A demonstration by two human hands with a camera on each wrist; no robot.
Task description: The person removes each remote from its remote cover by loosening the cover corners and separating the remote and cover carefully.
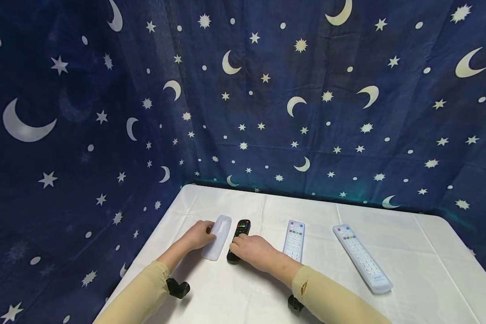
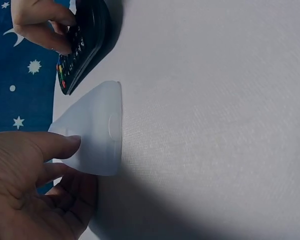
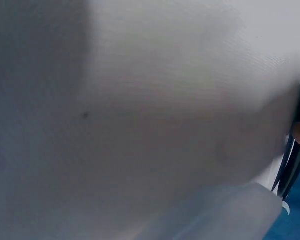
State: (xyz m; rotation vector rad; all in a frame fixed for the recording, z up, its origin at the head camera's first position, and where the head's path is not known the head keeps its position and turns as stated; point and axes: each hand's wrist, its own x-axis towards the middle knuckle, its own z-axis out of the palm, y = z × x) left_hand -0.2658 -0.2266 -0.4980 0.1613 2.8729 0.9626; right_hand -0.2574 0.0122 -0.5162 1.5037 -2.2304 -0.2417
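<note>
My left hand (image 1: 200, 235) pinches the near left edge of a translucent, pale silicone remote cover (image 1: 222, 234), thumb on top. In the left wrist view the cover (image 2: 97, 125) lies end-on, with the other fingers curled beside it. Just to its right is a black remote control (image 1: 242, 228) with coloured buttons at its far end. The right hand (image 1: 254, 251) grips this remote around its middle, fingertips on the button face in the left wrist view. At the right wrist view's edge, only fingertips and part of the black remote (image 3: 289, 167) show.
Right of the hands, a remote in a clear cover (image 1: 294, 238) lies partly behind the right forearm. Another covered remote (image 1: 362, 258) lies slanted farther right. A white cloth covers the table (image 1: 421, 252); a dark blue curtain (image 1: 267, 103) with moons and stars hangs behind and left.
</note>
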